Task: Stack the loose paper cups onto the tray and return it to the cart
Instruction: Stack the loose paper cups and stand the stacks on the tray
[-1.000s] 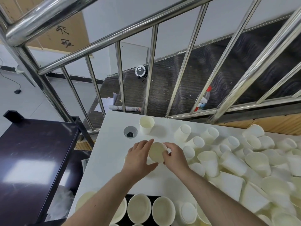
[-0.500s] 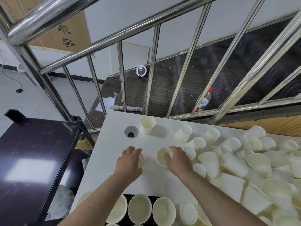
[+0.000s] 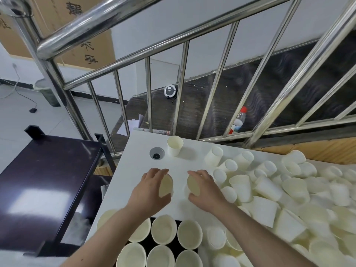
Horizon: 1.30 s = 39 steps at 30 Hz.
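Left grip [image 3: 152,186] and right grip [image 3: 205,186] side by side, fingers apparently curled, forearms extended forward.

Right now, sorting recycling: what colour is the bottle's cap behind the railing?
Red, on the bottle, head view.

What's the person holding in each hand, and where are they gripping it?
One paper cup each: the left hand grips its cup round the side wall, and the right hand does likewise with its cup.

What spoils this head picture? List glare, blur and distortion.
Head view: wide-angle lens bows the railing; window glare on the dark cart top; cup pile smears toward the right edge; hands, left and right, are fairly sharp, casting soft shadows on the table.
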{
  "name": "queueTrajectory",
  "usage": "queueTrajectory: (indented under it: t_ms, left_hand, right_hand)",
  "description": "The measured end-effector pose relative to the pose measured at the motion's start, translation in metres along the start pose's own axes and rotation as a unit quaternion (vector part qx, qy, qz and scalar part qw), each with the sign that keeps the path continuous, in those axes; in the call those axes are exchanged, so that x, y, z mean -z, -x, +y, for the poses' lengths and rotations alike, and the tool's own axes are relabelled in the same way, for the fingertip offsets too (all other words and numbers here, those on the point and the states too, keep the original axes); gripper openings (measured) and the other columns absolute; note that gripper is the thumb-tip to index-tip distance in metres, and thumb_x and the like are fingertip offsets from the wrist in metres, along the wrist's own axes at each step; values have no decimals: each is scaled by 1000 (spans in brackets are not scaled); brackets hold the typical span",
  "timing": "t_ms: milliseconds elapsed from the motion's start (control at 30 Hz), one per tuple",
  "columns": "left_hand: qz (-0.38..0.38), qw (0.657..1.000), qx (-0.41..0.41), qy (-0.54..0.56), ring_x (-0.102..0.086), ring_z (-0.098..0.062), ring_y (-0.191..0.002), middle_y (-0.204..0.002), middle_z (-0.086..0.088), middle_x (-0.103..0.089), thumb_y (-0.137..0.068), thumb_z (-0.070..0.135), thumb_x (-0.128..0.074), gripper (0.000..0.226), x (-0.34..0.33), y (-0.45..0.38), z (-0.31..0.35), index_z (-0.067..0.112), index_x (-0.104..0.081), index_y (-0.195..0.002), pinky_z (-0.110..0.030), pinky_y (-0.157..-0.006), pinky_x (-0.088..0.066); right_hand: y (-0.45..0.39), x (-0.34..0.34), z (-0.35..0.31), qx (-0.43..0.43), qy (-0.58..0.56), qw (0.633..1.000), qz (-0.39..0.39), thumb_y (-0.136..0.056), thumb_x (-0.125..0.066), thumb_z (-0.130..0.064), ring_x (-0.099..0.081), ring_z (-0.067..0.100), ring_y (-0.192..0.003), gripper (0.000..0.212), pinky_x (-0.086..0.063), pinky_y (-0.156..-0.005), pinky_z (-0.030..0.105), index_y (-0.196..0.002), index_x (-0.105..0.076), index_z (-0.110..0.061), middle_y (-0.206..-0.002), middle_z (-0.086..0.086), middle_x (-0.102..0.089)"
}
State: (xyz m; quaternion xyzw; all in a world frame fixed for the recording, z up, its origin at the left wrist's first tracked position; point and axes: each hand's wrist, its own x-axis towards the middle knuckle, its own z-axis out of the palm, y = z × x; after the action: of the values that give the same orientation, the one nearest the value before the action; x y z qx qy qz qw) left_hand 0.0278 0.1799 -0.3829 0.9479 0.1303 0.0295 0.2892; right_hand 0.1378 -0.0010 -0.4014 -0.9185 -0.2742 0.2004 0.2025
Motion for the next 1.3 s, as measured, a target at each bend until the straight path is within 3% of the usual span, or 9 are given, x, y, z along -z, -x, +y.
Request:
queueTrajectory:
  t_ms: [200,467,733,967,1300]
  left_hand:
    - [10,1000,-1,15,-40,-12,-125,-136,13,-39,-79,38,-66,72,4,39,11,32,-34,-143,-26,-90,-46]
    - [-17,1000,-10,-7,-39,-10,-125,-136,15,-38,-78,43,-66,74,-3,76,26,34,-31,-143,-26,-89,-46]
    - [-82,994,-9,-72,-39,-12,-126,-140,12,-35,-80,40,-64,74,-15,83,29,33,-27,-144,-24,-83,-41]
    - [-131,984,-2,-117,-41,-15,-126,-142,9,-34,-75,45,-67,80,-27,77,23,34,-29,-144,-32,-97,-35]
    - [-163,970,12,-178,-41,-19,-123,-138,5,-41,-78,46,-66,67,-34,70,17,26,-42,-137,-35,-98,-34]
  right_hand:
    - [55,19,-11,40,-65,997,14,-82,-63,-26,-33,8,-129,68,-36,-102,22,-144,-35,-35,-134,-10,-31]
    - [103,16,-20,80,-11,996,-31,-81,-63,-29,-36,6,-125,70,-40,-100,24,-145,-34,-35,-133,-10,-34]
    - [109,-3,-20,67,32,996,-56,-79,-65,-31,-39,11,-126,74,-43,-98,29,-146,-32,-34,-135,-8,-34]
    - [107,-18,-16,53,68,994,-61,-78,-69,-37,-37,14,-130,77,-45,-97,33,-146,-33,-30,-139,-5,-34]
    - [97,-28,-11,39,125,988,-81,-81,-66,-42,-38,16,-127,68,-45,-96,34,-140,-41,-20,-136,-2,-37]
